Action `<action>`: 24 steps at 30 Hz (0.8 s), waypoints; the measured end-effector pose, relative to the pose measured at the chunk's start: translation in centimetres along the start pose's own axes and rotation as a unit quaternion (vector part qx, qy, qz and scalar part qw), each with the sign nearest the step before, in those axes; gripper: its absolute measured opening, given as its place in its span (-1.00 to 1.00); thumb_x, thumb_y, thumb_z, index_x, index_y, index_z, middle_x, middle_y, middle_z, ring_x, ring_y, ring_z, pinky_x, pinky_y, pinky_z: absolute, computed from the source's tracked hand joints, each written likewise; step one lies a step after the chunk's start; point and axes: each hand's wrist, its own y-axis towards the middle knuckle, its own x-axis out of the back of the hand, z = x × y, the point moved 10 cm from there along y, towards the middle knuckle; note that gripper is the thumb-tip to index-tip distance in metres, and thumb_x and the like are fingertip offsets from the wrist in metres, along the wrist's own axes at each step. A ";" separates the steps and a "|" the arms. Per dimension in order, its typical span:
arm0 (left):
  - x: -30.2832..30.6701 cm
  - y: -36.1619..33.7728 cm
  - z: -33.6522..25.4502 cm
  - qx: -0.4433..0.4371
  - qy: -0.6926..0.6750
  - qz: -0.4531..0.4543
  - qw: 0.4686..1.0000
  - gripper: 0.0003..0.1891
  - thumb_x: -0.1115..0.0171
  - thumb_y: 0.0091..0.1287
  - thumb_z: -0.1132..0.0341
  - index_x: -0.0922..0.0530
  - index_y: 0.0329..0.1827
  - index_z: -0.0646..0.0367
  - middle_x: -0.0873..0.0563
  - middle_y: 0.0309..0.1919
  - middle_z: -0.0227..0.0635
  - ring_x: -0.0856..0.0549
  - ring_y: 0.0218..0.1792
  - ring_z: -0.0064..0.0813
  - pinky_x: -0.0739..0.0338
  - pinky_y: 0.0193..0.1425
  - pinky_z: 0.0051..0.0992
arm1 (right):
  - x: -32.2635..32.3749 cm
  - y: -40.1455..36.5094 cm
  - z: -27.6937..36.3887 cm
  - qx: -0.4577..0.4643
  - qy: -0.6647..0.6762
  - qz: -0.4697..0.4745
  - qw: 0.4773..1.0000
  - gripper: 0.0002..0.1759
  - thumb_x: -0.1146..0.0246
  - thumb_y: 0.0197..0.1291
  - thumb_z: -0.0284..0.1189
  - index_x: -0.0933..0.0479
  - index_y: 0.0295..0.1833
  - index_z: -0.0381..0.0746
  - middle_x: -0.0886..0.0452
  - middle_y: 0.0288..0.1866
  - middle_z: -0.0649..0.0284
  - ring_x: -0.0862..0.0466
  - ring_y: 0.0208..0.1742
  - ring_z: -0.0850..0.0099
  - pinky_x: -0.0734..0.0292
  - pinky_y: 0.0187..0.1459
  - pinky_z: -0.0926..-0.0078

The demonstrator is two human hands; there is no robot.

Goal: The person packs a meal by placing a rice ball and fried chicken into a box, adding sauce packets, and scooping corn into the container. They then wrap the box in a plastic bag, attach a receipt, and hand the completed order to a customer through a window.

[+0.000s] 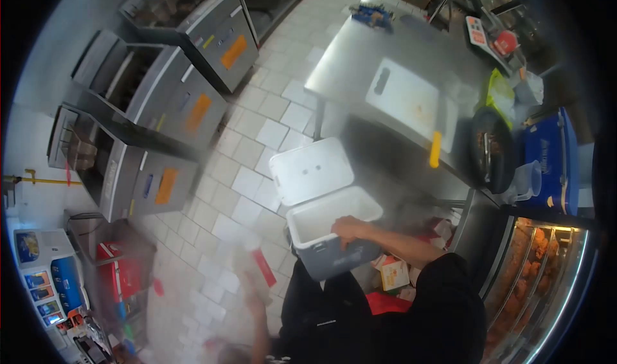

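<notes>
My right hand (350, 229) is closed over the near right rim of a grey cooler box (334, 258) with a white inside. The cooler stands tilted close to my legs, its white lid (312, 170) swung open on the far side. My left hand (255, 294) is out to the left above the floor, smeared by motion. At its fingers is a pale, blurred thing with a red strip (263, 267), seemingly held; its kind cannot be made out. No contents show in the visible part of the cooler.
A steel table (347, 62) carries a white cutting board (402, 97), a yellow-handled tool (435, 150) and a dark pan (491, 148). Fryers (160, 177) line the left. A lit food case (533, 280) stands right. Cartons (394, 275) lie beside the cooler on the tiled floor (247, 177).
</notes>
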 end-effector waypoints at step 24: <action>-1.8 21.7 -3.5 -0.049 -0.039 -0.073 0.995 -0.63 0.01 0.49 0.32 -0.46 0.21 0.43 -0.67 0.00 -0.01 -0.69 -0.07 -0.22 -0.58 0.00 -0.33 | 51.4 -32.5 -0.7 -0.252 -0.127 -0.375 0.883 -0.15 -0.60 -0.32 -0.13 -0.54 0.12 -0.38 -0.50 0.20 -0.14 -0.51 0.23 0.05 -0.45 0.21 0.26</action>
